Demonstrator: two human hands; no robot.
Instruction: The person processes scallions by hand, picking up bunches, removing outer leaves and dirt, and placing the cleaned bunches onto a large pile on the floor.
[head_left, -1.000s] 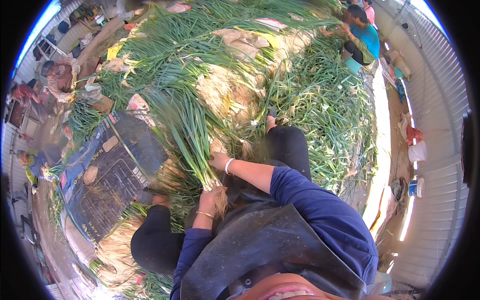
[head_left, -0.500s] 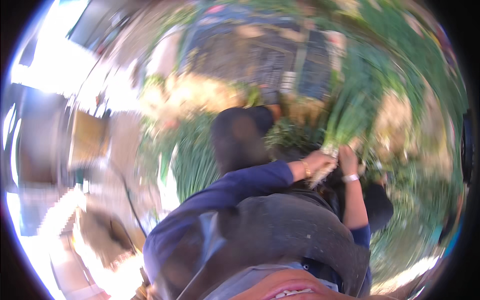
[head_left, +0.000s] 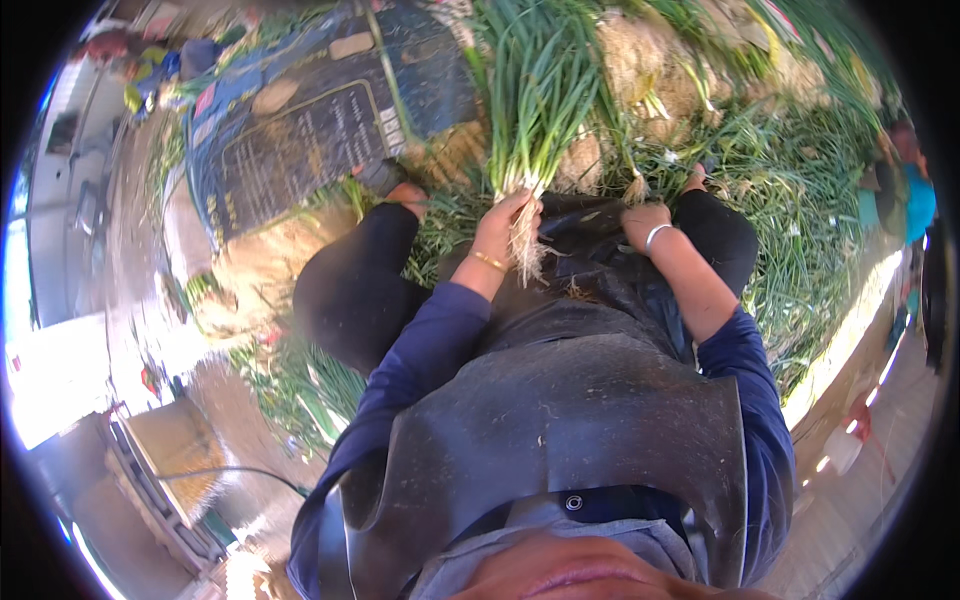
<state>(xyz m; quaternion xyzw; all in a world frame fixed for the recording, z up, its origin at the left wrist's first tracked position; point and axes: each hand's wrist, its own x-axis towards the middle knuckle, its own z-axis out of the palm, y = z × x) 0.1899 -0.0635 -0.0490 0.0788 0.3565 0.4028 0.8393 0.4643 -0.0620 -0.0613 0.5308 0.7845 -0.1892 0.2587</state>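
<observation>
My left hand (head_left: 494, 235) is closed around the lower white stems of a bunch of green onions (head_left: 532, 125). Its long green leaves point away from me, and the pale stringy roots (head_left: 525, 250) hang below my fingers over the dark apron (head_left: 590, 385). To the right, my right hand (head_left: 645, 222) rests by the apron's upper edge with its fingers curled in. Whatever it may grip is hidden. Just beyond its fingers is the root end of a single green onion (head_left: 637, 187).
A dark printed sack (head_left: 310, 135) lies ahead on the left. Bundled onions with brown roots (head_left: 650, 75) are piled ahead on the right. Loose green leaves (head_left: 795, 230) cover the ground at right. A wooden crate-like thing (head_left: 165, 455) stands at left; another person (head_left: 905, 185) is far right.
Both hands were together at the onion stems. Now my left hand alone holds the bunch, and my right hand has moved away to the right. The whole view has also turned.
</observation>
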